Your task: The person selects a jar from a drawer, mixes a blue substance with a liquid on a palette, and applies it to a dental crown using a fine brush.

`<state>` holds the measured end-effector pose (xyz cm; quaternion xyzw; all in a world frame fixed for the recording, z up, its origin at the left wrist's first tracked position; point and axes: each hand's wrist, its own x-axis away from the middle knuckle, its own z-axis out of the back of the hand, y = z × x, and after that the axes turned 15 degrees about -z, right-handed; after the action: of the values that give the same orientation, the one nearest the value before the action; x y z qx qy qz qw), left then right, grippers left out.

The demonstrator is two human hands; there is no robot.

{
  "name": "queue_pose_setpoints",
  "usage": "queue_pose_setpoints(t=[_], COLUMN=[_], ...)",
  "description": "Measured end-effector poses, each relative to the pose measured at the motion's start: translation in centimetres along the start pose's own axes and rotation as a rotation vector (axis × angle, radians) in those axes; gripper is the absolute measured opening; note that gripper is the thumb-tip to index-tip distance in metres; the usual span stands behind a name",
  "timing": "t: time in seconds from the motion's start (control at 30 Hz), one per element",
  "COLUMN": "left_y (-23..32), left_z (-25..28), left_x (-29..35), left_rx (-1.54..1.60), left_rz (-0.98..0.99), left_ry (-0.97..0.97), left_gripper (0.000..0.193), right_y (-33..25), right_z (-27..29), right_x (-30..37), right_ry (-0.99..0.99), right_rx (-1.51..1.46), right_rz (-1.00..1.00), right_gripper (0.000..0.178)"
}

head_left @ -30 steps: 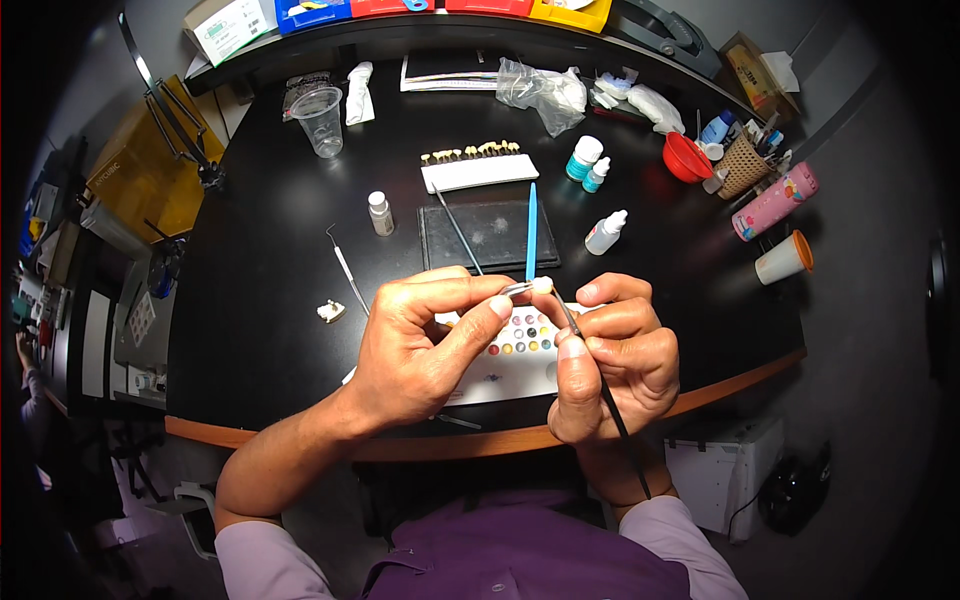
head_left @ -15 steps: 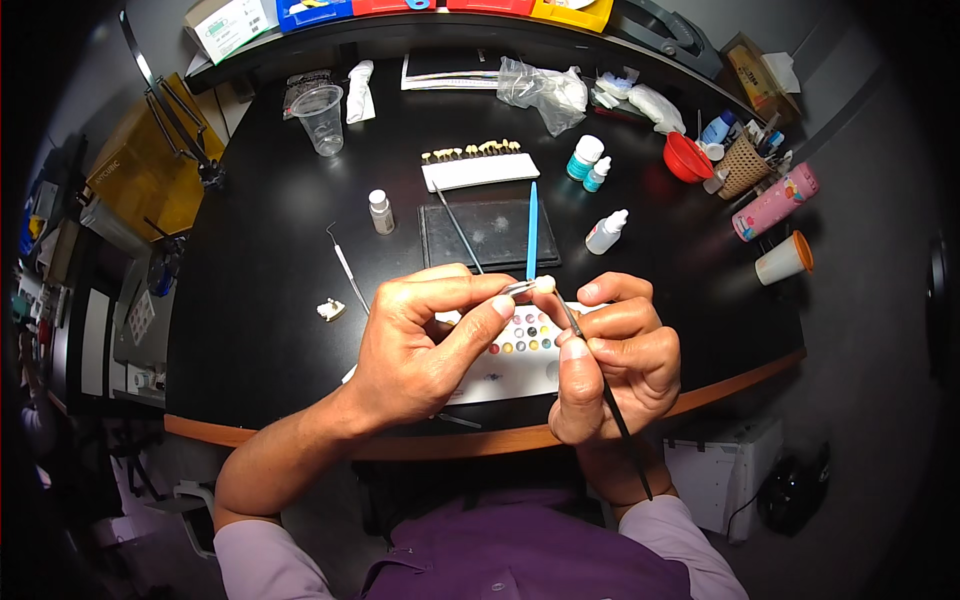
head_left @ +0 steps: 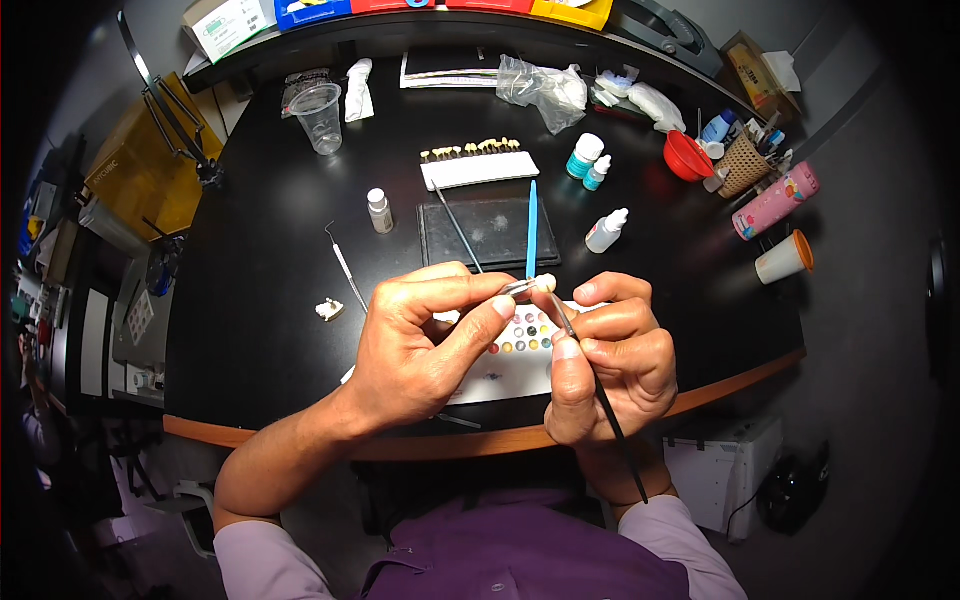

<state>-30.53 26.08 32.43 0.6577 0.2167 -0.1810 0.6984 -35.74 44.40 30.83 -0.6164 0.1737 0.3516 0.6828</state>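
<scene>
My left hand (head_left: pixel 420 330) pinches slim metal tweezers (head_left: pixel 514 288), whose tips hold a small whitish tooth crown (head_left: pixel 545 283). In my right hand (head_left: pixel 620 355) is a thin dark-handled brush (head_left: pixel 615 425), gripped between thumb and fingers. Its tip lies just below the crown; whether they touch I cannot tell. Beneath both hands a white sheet with coloured dots (head_left: pixel 500 388) is partly hidden. Beyond them lies a black slab (head_left: pixel 495 225), with a blue stick (head_left: pixel 532 228) and a second thin brush (head_left: pixel 459 230) resting on it.
Behind the slab stands a white tooth shade guide (head_left: pixel 480 172). Small bottles (head_left: pixel 380 212) (head_left: pixel 606 232) flank it. At left are a hooked probe (head_left: pixel 342 262), a small dental model (head_left: pixel 328 310) and a clear cup (head_left: pixel 321 120). A red bowl (head_left: pixel 686 160) and pink flask (head_left: pixel 775 202) stand right.
My right hand has shifted slightly left and down with the brush, so its tip sits a little lower by the crown. My left hand, tweezers and crown stay nearly still.
</scene>
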Motion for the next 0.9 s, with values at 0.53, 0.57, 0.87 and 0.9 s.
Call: queue_pose_setpoints(t=[0.53, 0.57, 0.87, 0.9], left_y=[-0.22, -0.18, 0.03, -0.08], left_z=[0.13, 0.07, 0.00, 0.13], left_x=[0.11, 0.12, 0.08, 0.13], left_rx=[0.003, 0.003, 0.010, 0.023], left_rz=[-0.009, -0.009, 0.001, 0.010], left_ry=[-0.007, -0.007, 0.018, 0.009], left_gripper=[0.021, 0.021, 0.024, 0.023], right_y=[0.01, 0.02, 0.06, 0.01], right_z=[0.10, 0.08, 0.07, -0.03], right_x=[0.02, 0.03, 0.27, 0.29], right_ry=[0.007, 0.006, -0.019, -0.003], right_rx=[0.059, 0.061, -0.021, -0.013], right_rz=[0.023, 0.026, -0.006, -0.019], right_gripper=[0.028, 0.029, 0.031, 0.031])
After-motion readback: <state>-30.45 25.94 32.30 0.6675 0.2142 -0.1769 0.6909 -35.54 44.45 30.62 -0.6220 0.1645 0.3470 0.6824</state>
